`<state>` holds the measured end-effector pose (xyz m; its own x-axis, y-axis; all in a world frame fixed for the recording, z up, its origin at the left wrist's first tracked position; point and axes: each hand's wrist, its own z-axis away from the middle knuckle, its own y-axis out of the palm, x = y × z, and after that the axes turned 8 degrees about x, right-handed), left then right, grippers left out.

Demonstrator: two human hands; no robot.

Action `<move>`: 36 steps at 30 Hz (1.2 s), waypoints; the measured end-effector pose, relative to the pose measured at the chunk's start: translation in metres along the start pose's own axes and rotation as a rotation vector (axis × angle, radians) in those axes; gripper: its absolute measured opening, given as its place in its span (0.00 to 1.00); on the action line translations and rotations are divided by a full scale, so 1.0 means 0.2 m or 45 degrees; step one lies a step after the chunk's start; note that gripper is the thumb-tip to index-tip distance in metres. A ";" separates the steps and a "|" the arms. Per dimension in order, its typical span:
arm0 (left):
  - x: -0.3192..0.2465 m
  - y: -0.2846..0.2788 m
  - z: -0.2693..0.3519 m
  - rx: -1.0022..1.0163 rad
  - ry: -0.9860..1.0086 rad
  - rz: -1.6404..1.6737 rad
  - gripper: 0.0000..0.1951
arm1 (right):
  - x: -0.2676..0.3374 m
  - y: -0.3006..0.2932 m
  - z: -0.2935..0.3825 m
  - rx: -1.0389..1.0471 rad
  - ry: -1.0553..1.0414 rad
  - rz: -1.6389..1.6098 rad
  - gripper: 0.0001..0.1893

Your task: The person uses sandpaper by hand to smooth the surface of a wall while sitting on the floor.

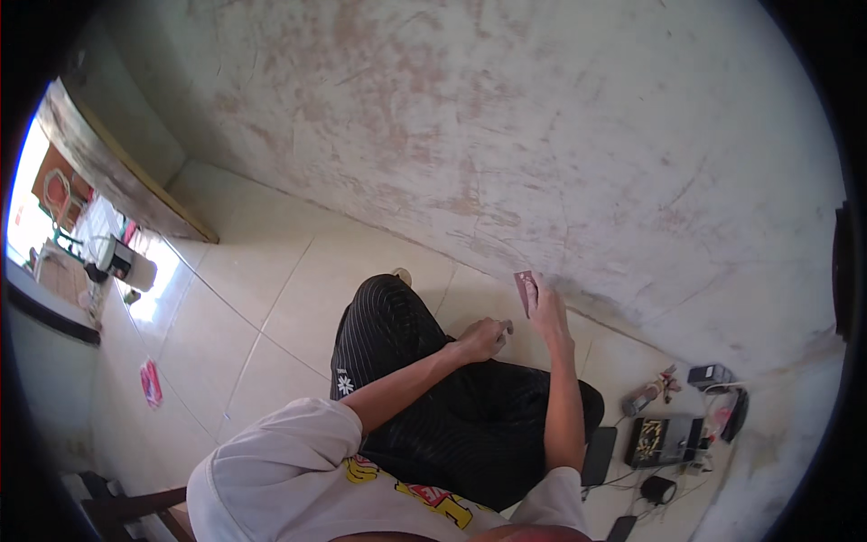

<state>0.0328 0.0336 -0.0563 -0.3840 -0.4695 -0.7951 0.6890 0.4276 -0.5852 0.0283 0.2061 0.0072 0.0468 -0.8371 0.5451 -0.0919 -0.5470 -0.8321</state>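
My right hand (pixel 545 315) grips a folded piece of reddish-brown sandpaper (pixel 522 288) with white dust on it. It is close to the foot of a wall (pixel 474 135) whose pale coating is patchy, with pinkish-brown areas showing. From this angle I cannot tell whether the sandpaper touches the wall. My left hand (pixel 482 340) hangs loosely over my bent leg in black striped trousers (pixel 393 325). Its fingers are slightly curled and apart, with dusty tips, and nothing shows in them.
On the tiled floor (pixel 291 271) at right lie a black box-like device (pixel 664 440), cables, a dark phone-like slab (pixel 600 455) and a cylindrical tool (pixel 640 400). A pink packet (pixel 150 383) lies at left. By the doorway stands a white bucket (pixel 139 271); a wooden door (pixel 129 162) stands ajar.
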 end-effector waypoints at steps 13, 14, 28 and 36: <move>0.03 0.07 -0.03 0.040 -0.044 -0.033 0.10 | 0.02 0.26 0.12 0.169 0.070 -0.368 0.16; 0.02 0.07 -0.03 0.003 0.067 0.040 0.09 | -0.01 0.26 0.13 0.014 0.055 -0.325 0.16; -0.33 -0.43 0.90 -0.856 0.470 0.003 0.13 | -0.07 0.25 0.17 -0.097 0.064 -0.197 0.13; 0.01 -0.29 1.71 -1.408 -0.279 0.214 0.12 | 0.04 0.13 0.14 -0.134 0.062 -0.249 0.12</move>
<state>0.2010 -0.2565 0.0302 -0.1475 -0.4204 -0.8953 -0.2393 0.8934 -0.3801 0.0549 0.1855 -0.0137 0.0264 -0.7124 0.7013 -0.1891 -0.6924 -0.6963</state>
